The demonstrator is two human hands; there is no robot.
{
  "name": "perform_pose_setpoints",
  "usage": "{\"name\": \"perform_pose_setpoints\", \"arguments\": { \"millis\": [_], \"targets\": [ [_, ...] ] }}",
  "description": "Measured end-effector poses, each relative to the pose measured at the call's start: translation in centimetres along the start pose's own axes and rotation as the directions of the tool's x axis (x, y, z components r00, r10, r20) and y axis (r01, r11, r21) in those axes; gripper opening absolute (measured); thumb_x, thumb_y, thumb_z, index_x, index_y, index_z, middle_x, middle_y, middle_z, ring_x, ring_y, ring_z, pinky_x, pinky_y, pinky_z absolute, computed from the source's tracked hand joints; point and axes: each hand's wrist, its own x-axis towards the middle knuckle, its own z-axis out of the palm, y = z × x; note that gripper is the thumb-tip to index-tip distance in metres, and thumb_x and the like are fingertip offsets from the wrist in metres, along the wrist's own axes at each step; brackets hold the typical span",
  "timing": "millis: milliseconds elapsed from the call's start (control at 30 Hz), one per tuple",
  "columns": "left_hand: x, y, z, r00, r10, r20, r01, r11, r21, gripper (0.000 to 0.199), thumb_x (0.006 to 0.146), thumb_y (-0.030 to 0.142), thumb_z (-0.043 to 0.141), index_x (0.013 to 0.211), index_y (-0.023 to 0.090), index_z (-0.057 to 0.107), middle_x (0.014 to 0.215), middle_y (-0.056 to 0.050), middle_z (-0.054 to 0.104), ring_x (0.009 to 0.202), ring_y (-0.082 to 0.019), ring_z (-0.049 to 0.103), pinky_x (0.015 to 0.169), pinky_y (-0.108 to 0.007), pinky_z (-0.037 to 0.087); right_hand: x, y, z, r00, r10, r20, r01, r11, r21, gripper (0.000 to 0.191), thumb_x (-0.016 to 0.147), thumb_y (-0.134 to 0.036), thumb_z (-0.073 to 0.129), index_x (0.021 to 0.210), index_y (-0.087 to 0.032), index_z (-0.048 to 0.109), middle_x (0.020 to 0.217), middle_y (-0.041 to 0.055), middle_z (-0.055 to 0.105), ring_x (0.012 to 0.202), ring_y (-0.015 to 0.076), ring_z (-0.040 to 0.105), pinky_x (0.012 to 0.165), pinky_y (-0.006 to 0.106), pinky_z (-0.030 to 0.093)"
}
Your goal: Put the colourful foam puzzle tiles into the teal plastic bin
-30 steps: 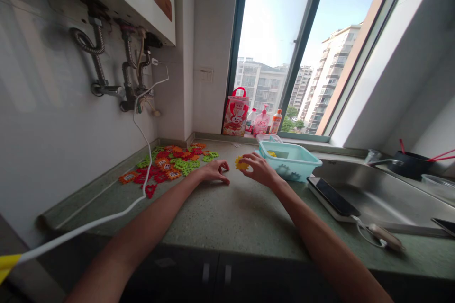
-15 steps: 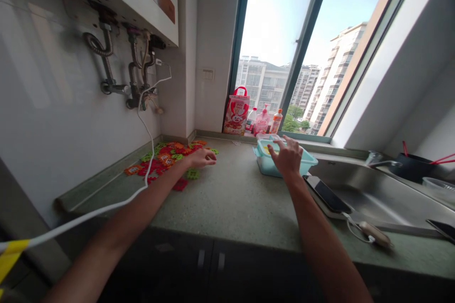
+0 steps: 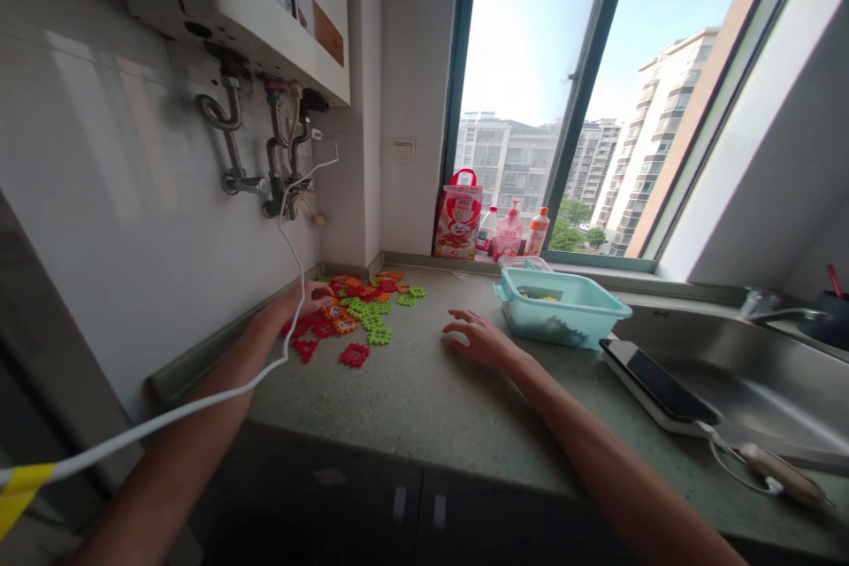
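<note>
Flat toothed plastic building pieces (image 3: 362, 309) in red, orange and green lie in a loose spread on the counter. My left hand (image 3: 310, 296) rests at the left side of this spread, its fingers reaching over the pieces; a white cable passes in front of its wrist. A single red square piece (image 3: 355, 355) lies nearer the counter's front. Right of the spread, my right hand (image 3: 483, 343) is over bare counter, fingers apart and pointing left, holding nothing. Beyond it stands a light-blue plastic tub (image 3: 563, 323), with something yellow visible inside.
A white cable (image 3: 199, 402) crosses the left side in front of the counter. A phone (image 3: 656, 380) lies beside the metal sink (image 3: 749, 371), with a cord attached. A red bag (image 3: 459, 217) and several bottles stand by the window. A water heater (image 3: 265, 9) hangs at upper left.
My right hand has moved left and down, from the tub to the counter. My left hand has shifted left across the pieces. The view has turned slightly left.
</note>
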Motion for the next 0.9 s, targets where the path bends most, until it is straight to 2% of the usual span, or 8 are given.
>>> {"name": "perform_pose_setpoints", "arguments": {
  "millis": [133,333,467,633,700,800,900],
  "targets": [
    [0.0,1.3,0.1,0.996,0.007,0.09,-0.007,1.0,0.003,0.05,0.072,0.067,0.074,0.084,0.019,0.077,0.063,0.0,0.062,0.061,-0.016,0.054,0.058,-0.027,0.038,0.3,-1.6,0.3,0.999,-0.023,0.033,0.022,0.999,0.035,0.03,0.098,-0.033,0.066,0.127,-0.028,0.075,0.145,0.0131,0.063,0.13,0.0305,0.063,0.114,0.049,0.049],
    [-0.3,1.0,-0.9,0.985,-0.047,0.165,0.044,0.999,0.021,0.055,0.07,0.071,0.074,0.063,0.016,0.069,0.059,-0.002,0.06,0.057,-0.014,0.049,0.055,-0.028,0.032,1.1,-6.0,0.2,0.987,-0.114,0.113,0.1,0.988,0.121,0.044,0.104,-0.047,0.057,0.144,-0.029,0.064,0.149,0.0125,0.06,0.132,0.0306,0.061,0.113,0.048,0.049],
    [0.0,0.2,-2.0,0.986,-0.082,0.145,0.068,0.993,0.098,0.056,0.07,0.074,0.072,0.065,0.018,0.072,0.059,-0.002,0.063,0.055,-0.015,0.05,0.054,-0.028,0.032,1.4,-8.2,-0.1,0.973,-0.162,0.166,0.137,0.978,0.154,0.048,0.106,-0.052,0.052,0.149,-0.03,0.058,0.155,0.0124,0.055,0.137,0.0313,0.057,0.116,0.051,0.045],
    [0.3,-0.1,-2.3,0.993,-0.086,0.082,0.068,0.978,0.195,0.048,0.077,0.066,0.068,0.078,0.02,0.08,0.072,-0.006,0.073,0.063,-0.019,0.06,0.058,-0.028,0.036,1.4,-8.6,-0.4,0.969,-0.13,0.211,0.097,0.982,0.159,0.055,0.107,-0.057,0.049,0.154,-0.028,0.054,0.158,0.0141,0.051,0.141,0.0327,0.053,0.118,0.053,0.043],
    [0.3,0.5,-1.8,0.994,-0.053,0.094,0.035,0.983,0.178,0.044,0.081,0.063,0.065,0.084,0.022,0.081,0.079,-0.006,0.076,0.068,-0.02,0.065,0.061,-0.028,0.04,1.3,-8.5,-0.5,0.967,-0.131,0.22,0.093,0.98,0.175,0.061,0.106,-0.058,0.05,0.159,-0.028,0.047,0.161,0.0138,0.048,0.142,0.0326,0.051,0.12,0.053,0.041],
    [0.0,2.4,-0.9,0.993,0.059,0.106,-0.071,0.991,0.115,0.045,0.085,0.063,0.065,0.092,0.023,0.081,0.084,-0.005,0.078,0.074,-0.02,0.068,0.067,-0.028,0.046,1.3,-8.5,-0.7,0.961,-0.163,0.225,0.115,0.971,0.209,0.069,0.104,-0.057,0.054,0.165,-0.029,0.036,0.165,0.0122,0.044,0.145,0.0317,0.049,0.122,0.053,0.038],
    [-0.2,4.7,0.0,0.973,0.201,0.112,-0.209,0.976,0.064,0.051,0.082,0.068,0.069,0.098,0.021,0.08,0.093,-0.006,0.078,0.085,-0.022,0.07,0.078,-0.03,0.05,1.2,-8.6,-0.8,0.957,-0.171,0.233,0.117,0.966,0.229,0.071,0.103,-0.058,0.055,0.165,-0.029,0.035,0.164,0.0115,0.045,0.145,0.0313,0.048,0.122,0.053,0.037]
  ]
}}
